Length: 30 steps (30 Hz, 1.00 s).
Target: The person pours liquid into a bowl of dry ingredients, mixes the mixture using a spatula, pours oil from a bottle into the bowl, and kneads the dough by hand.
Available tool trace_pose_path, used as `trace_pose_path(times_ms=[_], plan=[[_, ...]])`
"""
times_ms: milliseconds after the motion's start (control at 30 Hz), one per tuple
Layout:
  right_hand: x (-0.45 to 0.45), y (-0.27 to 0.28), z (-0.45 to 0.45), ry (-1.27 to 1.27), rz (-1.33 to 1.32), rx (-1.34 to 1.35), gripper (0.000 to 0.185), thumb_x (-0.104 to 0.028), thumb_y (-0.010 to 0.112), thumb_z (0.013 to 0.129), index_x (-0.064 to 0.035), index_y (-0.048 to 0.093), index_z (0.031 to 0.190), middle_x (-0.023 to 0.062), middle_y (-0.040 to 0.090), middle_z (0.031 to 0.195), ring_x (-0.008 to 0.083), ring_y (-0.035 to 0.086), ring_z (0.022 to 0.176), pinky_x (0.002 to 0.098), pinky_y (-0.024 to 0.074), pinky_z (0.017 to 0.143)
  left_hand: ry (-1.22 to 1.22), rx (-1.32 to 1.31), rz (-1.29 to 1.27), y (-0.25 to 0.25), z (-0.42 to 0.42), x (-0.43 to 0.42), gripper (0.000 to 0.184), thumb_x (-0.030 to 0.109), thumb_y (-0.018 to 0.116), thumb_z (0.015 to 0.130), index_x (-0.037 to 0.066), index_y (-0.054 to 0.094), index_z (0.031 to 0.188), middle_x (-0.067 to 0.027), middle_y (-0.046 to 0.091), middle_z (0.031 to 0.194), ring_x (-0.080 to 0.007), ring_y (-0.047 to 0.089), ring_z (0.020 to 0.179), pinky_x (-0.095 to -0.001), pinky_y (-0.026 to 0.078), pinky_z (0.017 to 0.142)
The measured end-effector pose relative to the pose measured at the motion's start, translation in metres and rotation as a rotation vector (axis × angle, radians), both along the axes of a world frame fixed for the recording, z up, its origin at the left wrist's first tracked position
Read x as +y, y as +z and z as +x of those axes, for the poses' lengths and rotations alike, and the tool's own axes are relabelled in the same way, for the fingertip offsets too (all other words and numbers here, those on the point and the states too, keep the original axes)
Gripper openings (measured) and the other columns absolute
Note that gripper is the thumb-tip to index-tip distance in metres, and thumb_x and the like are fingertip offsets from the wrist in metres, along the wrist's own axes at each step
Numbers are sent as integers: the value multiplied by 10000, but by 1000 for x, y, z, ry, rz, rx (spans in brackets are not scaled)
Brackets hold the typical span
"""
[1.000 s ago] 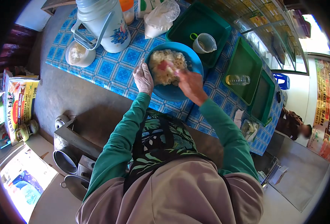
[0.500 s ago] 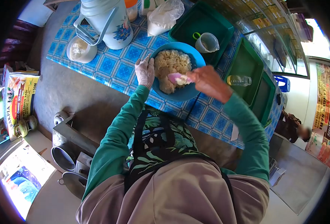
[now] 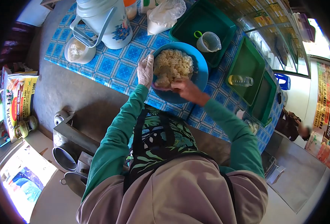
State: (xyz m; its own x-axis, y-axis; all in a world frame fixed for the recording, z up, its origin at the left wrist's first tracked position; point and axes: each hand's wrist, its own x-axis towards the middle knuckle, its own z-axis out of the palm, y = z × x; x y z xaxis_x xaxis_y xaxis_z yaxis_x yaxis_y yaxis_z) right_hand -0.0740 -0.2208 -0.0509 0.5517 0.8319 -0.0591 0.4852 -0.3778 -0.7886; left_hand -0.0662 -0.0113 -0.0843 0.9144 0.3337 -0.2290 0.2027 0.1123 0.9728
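A blue bowl (image 3: pixel 199 76) holds a pale, lumpy dough-like mixture (image 3: pixel 174 63). My left hand (image 3: pixel 145 70), in a thin clear glove, grips the bowl's left rim. Low inside the bowl, my bare right hand (image 3: pixel 183 88) is closed around a pink spatula (image 3: pixel 160 89). Its blade sits against the near left wall, under the mixture, and is mostly hidden by the dough and my fingers.
Behind the bowl stand a large flowered jug (image 3: pixel 109 26), a tub of white powder (image 3: pixel 79 51) and a plastic bag (image 3: pixel 165 16). A measuring cup (image 3: pixel 208 42) rests in a green tray (image 3: pixel 187 22). A clear bottle (image 3: pixel 240 80) lies on another green tray (image 3: pixel 247 59).
My right hand has moved left and down into the bowl, taking the pink spatula from above the mixture to the near left wall. My left hand stays at the rim.
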Motion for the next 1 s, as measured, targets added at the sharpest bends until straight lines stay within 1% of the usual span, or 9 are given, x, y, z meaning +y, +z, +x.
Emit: trace_pose_path(times_ms=[167, 267, 333, 400, 467, 567, 733, 800, 1000], plan=[[69, -8, -11, -649, 216, -85, 40, -22, 600, 761, -11, 578, 793, 183, 580, 717, 399, 587, 731, 454, 441, 630, -10, -9, 66, -11, 0, 0, 487, 396, 445, 994, -1, 601, 1230, -155, 625, 1165, -251, 557, 1094, -319, 398, 966], [51, 3, 3, -670, 206, -19, 35, -26, 597, 767, -24, 570, 744, 177, 569, 664, 366, 580, 640, 420, 431, 579, -21, 9, 122, -10, -4, 2, 514, 419, 437, 993, -3, 594, 1240, -157, 627, 1156, -248, 559, 1086, -323, 406, 960], [1, 33, 23, -429, -3, -11, 55, -49, 619, 745, -33, 571, 724, 164, 547, 641, 319, 559, 593, 396, 407, 549, -23, 21, 147, -4, -2, 2, 528, 430, 434, 993, -4, 585, 1252, -155, 631, 1151, -229, 560, 1082, -319, 408, 960], [-39, 66, 35, -300, -146, 17, 63, -75, 627, 731, -38, 579, 715, 153, 554, 650, 322, 573, 636, 411, 429, 573, -99, 88, -112, 12, 1, 7, 557, 455, 423, 994, 6, 551, 1298, -139, 619, 1178, -193, 553, 1088, -309, 416, 961], [-60, 78, 33, 25, -458, -347, 72, -111, 636, 732, -52, 597, 729, 133, 578, 701, 328, 593, 723, 432, 463, 626, -189, 9, -92, 10, 11, 13, 559, 460, 419, 996, 27, 519, 1337, -121, 592, 1220, -167, 538, 1103, -295, 417, 967], [-47, 42, 28, 125, -362, -122, 114, -119, 609, 761, -46, 631, 847, 148, 603, 797, 352, 600, 841, 477, 474, 711, -231, -24, -230, 23, 18, 6, 538, 441, 440, 994, 43, 514, 1348, -100, 575, 1258, -174, 526, 1135, -292, 407, 990], [31, -2, -22, -319, -110, -149, 108, -37, 562, 728, -60, 610, 823, 199, 600, 770, 406, 585, 810, 493, 443, 704, -218, -81, -132, -2, 11, 9, 523, 427, 438, 999, 38, 524, 1337, -101, 571, 1262, -180, 526, 1131, -293, 404, 994], [59, -7, -37, -730, 81, -247, 102, -11, 539, 721, -56, 590, 797, 215, 614, 791, 419, 586, 805, 507, 436, 692, -188, -74, -225, -4, 7, 7, 521, 427, 439, 999, 30, 535, 1323, -99, 573, 1256, -181, 521, 1131, -298, 399, 994], [112, -21, -4, -1188, 138, -282, 39, -33, 574, 760, -71, 581, 758, 222, 600, 747, 431, 577, 714, 482, 440, 634, -105, -95, -97, -20, -9, 1, 569, 431, 438, 999, -9, 482, 1356, -108, 552, 1299, -170, 509, 1141, -292, 386, 990]])
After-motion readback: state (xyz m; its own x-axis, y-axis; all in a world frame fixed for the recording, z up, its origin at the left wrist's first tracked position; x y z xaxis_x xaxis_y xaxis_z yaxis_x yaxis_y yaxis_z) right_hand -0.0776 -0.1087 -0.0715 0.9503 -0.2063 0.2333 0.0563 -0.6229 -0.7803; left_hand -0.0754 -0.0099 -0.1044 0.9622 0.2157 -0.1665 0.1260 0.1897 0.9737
